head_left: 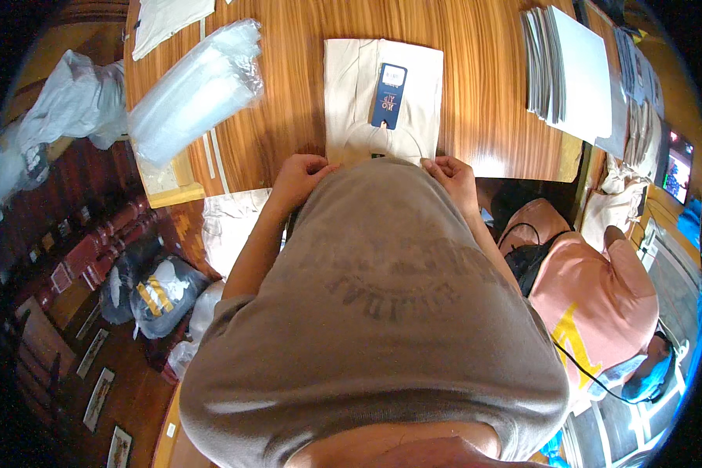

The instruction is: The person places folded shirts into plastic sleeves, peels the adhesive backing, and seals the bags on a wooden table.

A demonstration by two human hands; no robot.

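Observation:
A folded beige T-shirt (345, 90) lies on the wooden table in front of me, its neckline toward my body. On top of it rests a dark blue hang tag (388, 105) with a white label. My left hand (304, 176) pinches the shirt's near left corner, fingers closed. At the near right corner, my right hand (454, 179) has thumb and fingertips closed on the shirt's edge. My own torso hides part of the shirt's near edge.
Clear plastic bags (199, 90) lie in a pile at the table's left. White card sheets (573, 78) are stacked at the right, beside folded garments (642, 132). A pink garment (600, 285) with a yellow print is close on my right. Filled bags (168, 296) sit low at left.

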